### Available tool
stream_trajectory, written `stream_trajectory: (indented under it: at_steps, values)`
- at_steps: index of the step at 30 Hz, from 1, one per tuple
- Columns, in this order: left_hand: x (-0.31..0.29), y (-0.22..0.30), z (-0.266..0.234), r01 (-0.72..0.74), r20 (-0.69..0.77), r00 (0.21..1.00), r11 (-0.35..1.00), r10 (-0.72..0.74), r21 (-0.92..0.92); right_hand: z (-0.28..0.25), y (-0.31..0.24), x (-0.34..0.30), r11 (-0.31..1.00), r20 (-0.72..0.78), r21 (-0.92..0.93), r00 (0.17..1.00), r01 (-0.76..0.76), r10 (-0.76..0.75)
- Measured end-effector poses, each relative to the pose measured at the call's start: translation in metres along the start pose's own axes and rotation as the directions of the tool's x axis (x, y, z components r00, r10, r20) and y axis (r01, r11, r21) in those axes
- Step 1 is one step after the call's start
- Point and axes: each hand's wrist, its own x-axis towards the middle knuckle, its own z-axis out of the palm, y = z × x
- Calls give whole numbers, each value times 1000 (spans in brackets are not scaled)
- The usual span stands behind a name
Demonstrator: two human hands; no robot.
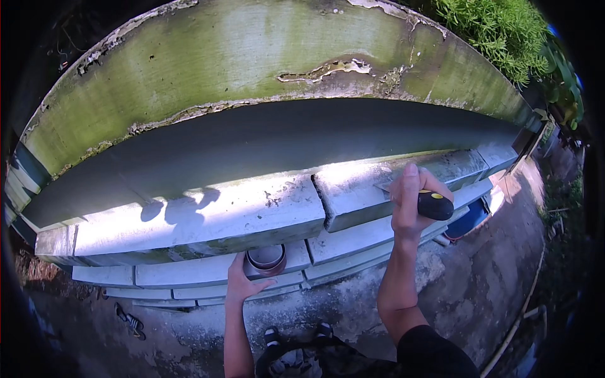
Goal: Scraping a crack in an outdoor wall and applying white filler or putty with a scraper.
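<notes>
My left hand (239,278) cups the side of a small round brownish bowl (270,272) with a pale inside, its fingers on the far left side and its thumb stretched along the near side. The bowl is by the front edge of the concrete ledge (277,217), over the lower steps. Farther right, my right hand (411,195) is closed round a hand tool with a black-and-yellow handle (435,206). A thin, flat blade pokes out left of the fingers, close to the right-hand ledge slab (353,183); most of it is hidden by the hand, and contact is hard to tell.
Behind the ledge rises a mossy green wall (252,50) with peeling patches. An open joint (321,201) splits the ledge. Stepped slabs (189,269) descend toward me. A blue container (468,220) stands at right; sandals (130,320) lie at lower left. Leafy plants (498,34) hang upper right.
</notes>
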Motion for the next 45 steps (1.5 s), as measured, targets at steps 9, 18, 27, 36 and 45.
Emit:
stream_trajectory:
  at_steps: [9, 18, 27, 36, 45]
  values:
    - [-1, -2, -1, -32, -8, 999, 999, 32, 9, -11, -25, 6, 945, -78, 301, 984, -128, 158]
    - [-4, -5, 3, 9, -37, 999, 1000, -8, 8, -15, -12, 11, 961, -21, 242, 990, -132, 141]
    - [-6, -11, 10, 3, -69, 998, 1000, -3, 7, -2, 2, 0, 980, 37, 199, 999, -24, 17]
    - [-31, 19, -50, -188, -656, 566, 853, 500, 487, -18, 15, -36, 959, 64, 281, 996, 35, -55]
    - [18, 92, -206, 263, -484, 825, 562, 290, 784, -122, -1, -95, 968, -393, 150, 910, 202, -129]
